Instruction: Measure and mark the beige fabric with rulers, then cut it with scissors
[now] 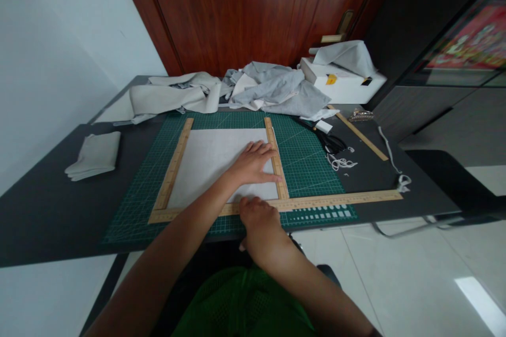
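Clock reference: directions read from the middle of the cloth.
Cloth (pixel 211 163): pale, flat on the green mat (pixel 312 160), framed on three sides.
Left ruler (pixel 175 163): along the cloth at 9 o'clock.
Right ruler (pixel 282 187): over the cloth's margin at 3 o'clock.
Long ruler (pixel 336 200): along 6 o'clock, meeting the near ends of both side rulers and running on past the mat toward 4 o'clock.
Left hand (pixel 255 164): at 3 o'clock, laid over the cloth; fingers extended and moderately spread, fingertips and thumb reaching the right ruler; grasping nothing.
Right hand (pixel 261 221): between 4 and 5 o'clock; fingers bent, tips on the long ruler, thumb lower at the table's edge; whether it pinches anything cannot be told.
Folded stack (pixel 97 152): pale fabric, at 9 o'clock, off the mat.
Scissors (pixel 332 142): between 2 and 3 o'clock, black-handled.
Cord (pixel 340 162): at 3 o'clock, white, near the scissors.
Box (pixel 340 87): white, at 2 o'clock.
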`<state>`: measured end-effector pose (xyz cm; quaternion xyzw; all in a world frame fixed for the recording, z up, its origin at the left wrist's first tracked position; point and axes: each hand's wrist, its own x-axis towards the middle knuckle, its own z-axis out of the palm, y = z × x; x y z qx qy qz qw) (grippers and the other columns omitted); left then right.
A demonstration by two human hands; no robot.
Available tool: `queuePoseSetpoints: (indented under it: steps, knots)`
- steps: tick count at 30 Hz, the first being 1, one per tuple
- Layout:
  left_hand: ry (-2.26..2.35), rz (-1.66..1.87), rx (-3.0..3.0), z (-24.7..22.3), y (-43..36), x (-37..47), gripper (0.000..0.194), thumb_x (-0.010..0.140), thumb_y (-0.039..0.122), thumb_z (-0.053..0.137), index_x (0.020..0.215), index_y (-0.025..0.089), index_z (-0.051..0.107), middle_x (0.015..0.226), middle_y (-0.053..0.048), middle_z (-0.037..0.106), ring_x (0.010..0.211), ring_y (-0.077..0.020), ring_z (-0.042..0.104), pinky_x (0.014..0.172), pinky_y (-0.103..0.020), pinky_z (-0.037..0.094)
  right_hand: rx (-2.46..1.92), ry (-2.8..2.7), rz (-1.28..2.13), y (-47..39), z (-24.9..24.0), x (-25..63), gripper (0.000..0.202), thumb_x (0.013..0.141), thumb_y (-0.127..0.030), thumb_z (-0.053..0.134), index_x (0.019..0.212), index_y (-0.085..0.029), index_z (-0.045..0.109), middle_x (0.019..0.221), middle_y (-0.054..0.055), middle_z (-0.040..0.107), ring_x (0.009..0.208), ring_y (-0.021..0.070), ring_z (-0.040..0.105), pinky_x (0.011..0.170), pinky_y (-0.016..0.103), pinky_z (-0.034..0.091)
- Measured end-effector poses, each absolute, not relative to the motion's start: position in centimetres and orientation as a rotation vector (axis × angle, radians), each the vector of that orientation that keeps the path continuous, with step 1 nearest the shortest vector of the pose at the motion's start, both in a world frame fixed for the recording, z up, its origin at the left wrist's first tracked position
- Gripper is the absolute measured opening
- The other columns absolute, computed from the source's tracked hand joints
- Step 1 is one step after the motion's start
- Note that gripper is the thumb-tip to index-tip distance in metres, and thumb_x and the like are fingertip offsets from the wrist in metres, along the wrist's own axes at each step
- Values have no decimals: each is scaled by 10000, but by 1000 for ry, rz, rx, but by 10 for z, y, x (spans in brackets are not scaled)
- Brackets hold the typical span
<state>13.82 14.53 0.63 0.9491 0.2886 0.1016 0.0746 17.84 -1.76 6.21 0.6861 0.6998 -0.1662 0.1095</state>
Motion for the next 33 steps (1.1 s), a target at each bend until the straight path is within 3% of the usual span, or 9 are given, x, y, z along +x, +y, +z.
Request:
queuePoseSetpoints:
  steps: [6,33]
  knots:
    - [853,300,2849,9,144,138,862,850,837,612,1479,252,538,1588,-99,508,1525,-372,363,1285,-539,208,2007,2068,-484,-17,63,179,678,704,-203,964,1294,-147,635,1177,181,742,1071,309,762,850,367,650]
    - [901,233,2821,3,142,141,969,856,864,570,1584,235,447,1699,-96,374,1590,-417,229,1287,-601,156,1970,2082,-439,-15,57,179,638,728,-232,944,1283,-169,636,1162,175,756,1048,299,773,793,351,654]
